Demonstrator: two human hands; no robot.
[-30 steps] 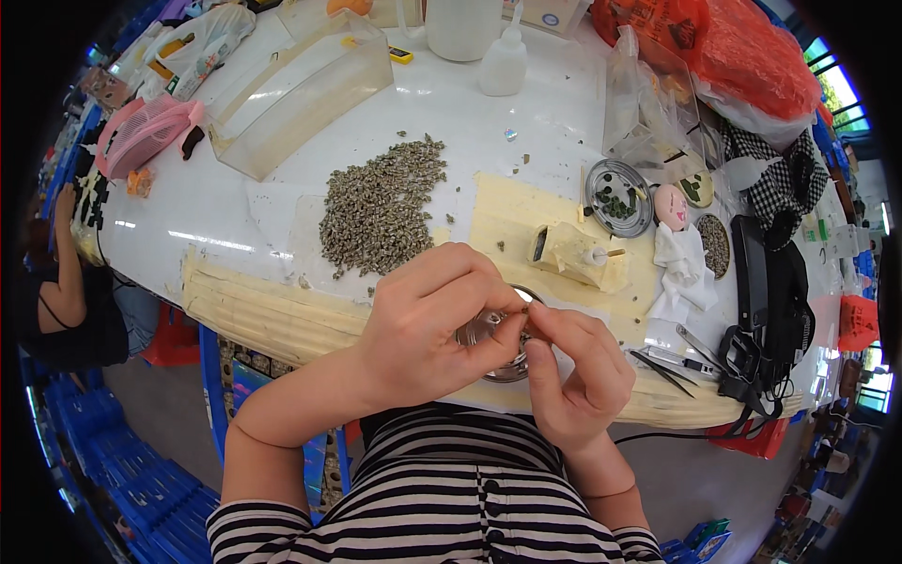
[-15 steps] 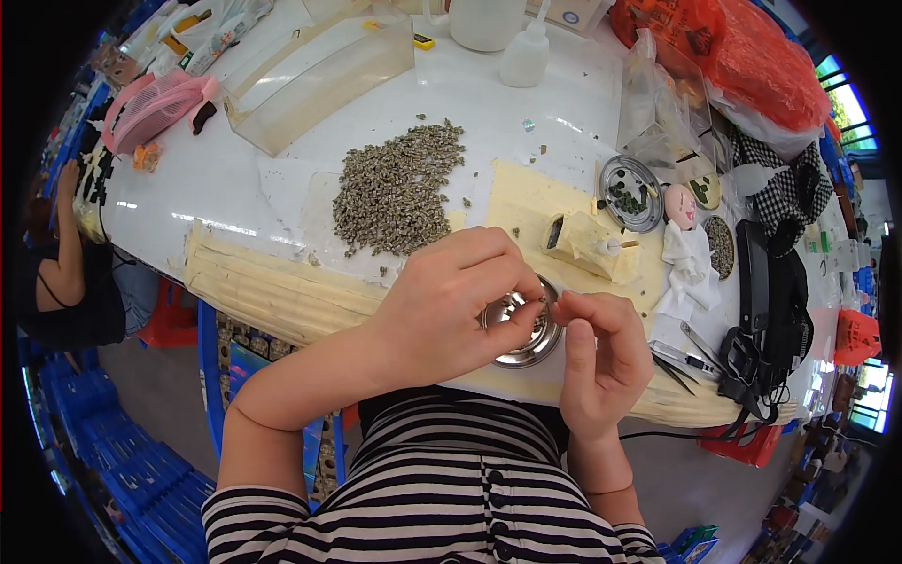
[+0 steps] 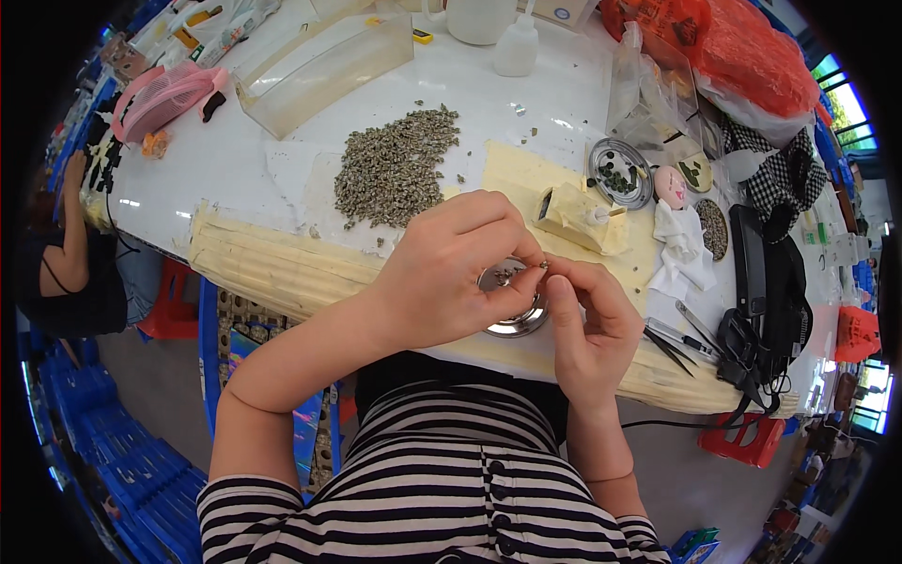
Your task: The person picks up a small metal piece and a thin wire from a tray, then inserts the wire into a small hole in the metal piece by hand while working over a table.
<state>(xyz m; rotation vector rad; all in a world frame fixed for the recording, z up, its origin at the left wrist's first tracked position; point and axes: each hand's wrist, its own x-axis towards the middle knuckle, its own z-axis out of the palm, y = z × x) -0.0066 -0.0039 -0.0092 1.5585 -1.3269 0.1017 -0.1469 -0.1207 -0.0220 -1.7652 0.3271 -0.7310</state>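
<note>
Over a small round metal dish (image 3: 520, 328) at the table's near edge, my two hands meet at the fingertips. My left hand (image 3: 467, 263) pinches a tiny grey metal piece (image 3: 543, 266) between thumb and forefinger. Its fingers partly cover the dish, where several similar pieces (image 3: 505, 275) lie. My right hand (image 3: 594, 324) is closed, fingers curled, its forefinger tip against the same spot; whatever lies between its thumb and forefinger is too small to make out. Beyond my left hand spreads a heap of small grey metal pieces (image 3: 395, 169).
Just past my hands sits a block wrapped in yellowish tape (image 3: 581, 218). To the right are a metal dish of dark green bits (image 3: 620, 174), white tissue (image 3: 681, 249), tweezers (image 3: 669, 352), a cutter knife (image 3: 678, 336) and a black bag (image 3: 789, 301). A co-worker (image 3: 66, 244) sits left.
My hands have shifted slightly up in the picture and drawn together at the fingertips. The view has moved a little, and more of the pieces in the dish shows.
</note>
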